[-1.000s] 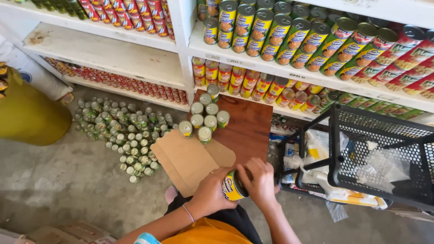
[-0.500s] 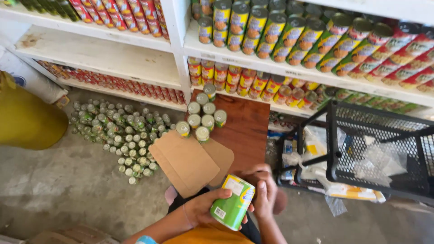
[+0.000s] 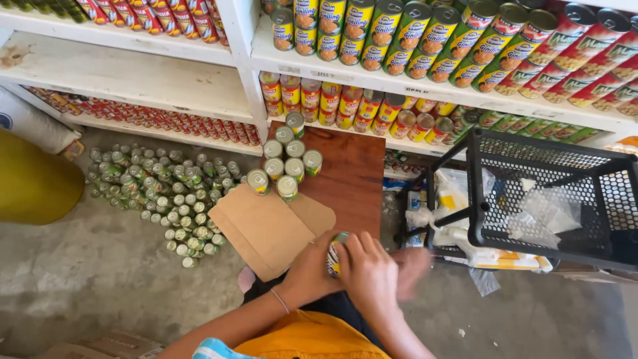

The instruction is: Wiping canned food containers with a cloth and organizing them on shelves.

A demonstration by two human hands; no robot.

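A green and yellow can sits between both hands, low in the head view. My left hand grips it from the left, and my right hand wraps it from the right. Just beyond lies a flattened brown cardboard piece on a dark wooden board. Several matching cans stand upright in a cluster at the board's far left corner.
White shelves ahead carry rows of green, yellow and red cans. Many small cans crowd the concrete floor at left, beside a yellow sack. A black wire basket stands at right over plastic wrappers.
The can was lifted and tilted toward the camera half a second ago; now it is lower and held upright between both hands, near the cardboard's edge.
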